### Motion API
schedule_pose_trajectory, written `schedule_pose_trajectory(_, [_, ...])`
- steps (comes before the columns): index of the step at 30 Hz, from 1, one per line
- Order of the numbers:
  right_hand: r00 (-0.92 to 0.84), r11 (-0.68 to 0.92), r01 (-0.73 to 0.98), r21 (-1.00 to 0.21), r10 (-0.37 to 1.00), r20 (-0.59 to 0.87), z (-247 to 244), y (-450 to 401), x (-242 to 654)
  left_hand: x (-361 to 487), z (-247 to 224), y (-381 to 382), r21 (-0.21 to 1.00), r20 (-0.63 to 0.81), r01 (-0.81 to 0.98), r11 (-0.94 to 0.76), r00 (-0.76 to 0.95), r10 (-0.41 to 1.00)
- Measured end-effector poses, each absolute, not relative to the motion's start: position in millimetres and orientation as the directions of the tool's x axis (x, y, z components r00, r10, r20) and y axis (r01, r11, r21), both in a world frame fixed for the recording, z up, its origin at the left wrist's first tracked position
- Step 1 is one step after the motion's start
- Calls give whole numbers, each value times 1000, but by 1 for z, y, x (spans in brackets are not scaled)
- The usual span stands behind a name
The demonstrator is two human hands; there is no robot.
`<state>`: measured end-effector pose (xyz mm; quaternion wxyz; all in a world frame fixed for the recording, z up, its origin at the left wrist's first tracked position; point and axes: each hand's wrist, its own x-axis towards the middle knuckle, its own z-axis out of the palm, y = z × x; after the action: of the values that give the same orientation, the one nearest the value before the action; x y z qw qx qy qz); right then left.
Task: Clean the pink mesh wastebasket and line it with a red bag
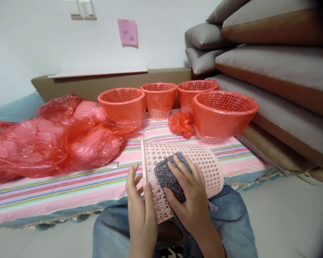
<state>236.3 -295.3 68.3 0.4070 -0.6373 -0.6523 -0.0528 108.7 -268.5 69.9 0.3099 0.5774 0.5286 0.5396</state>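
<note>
A pale pink plastic basket full of small holes lies on its side across my lap and the edge of the striped cloth, its rim facing left. My left hand is at that rim, thumb on the near side and fingers curled by the opening. My right hand presses a dark grey, speckled scrubbing cloth flat against the basket's outer wall. The fingers spread over the cloth and hide part of it.
Behind stand several baskets covered in red plastic, one at the right. A crumpled red bag lies between them. Filled red plastic bags spread over the left side. Grey cushions are stacked at the right.
</note>
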Motion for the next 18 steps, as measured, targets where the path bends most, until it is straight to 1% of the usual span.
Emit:
schedule_pose_trajectory(2, [145, 197, 870, -452, 774, 616, 67, -296, 237, 110, 78, -266, 833, 425, 401, -381, -24, 905])
schedule_pose_trajectory(3, [141, 205, 868, -452, 770, 622, 66, -296, 238, 111, 82, -264, 792, 449, 445, -418, 39, 893])
schedule_pose_trajectory(5, [130, 224, 860, -459, 773, 621, 65, -297, 240, 114, 88, -260, 757, 435, 482, -440, 130, 891])
schedule_pose_trajectory(8, [137, 248, 824, -510, 785, 604, 63, -299, 243, 118, 92, -255, 776, 391, 478, -411, 147, 909])
schedule_pose_trajectory(11, [239, 235, 757, -609, 769, 593, 63, -297, 244, 119, 91, -253, 804, 375, 446, -394, 133, 917])
schedule_pose_trajectory(14, [332, 230, 691, -685, 740, 584, 67, -293, 245, 118, 89, -253, 798, 391, 435, -416, 151, 908])
schedule_pose_trajectory(18, [395, 218, 649, -729, 723, 567, 79, -280, 251, 116, 89, -252, 757, 440, 451, -472, 182, 879])
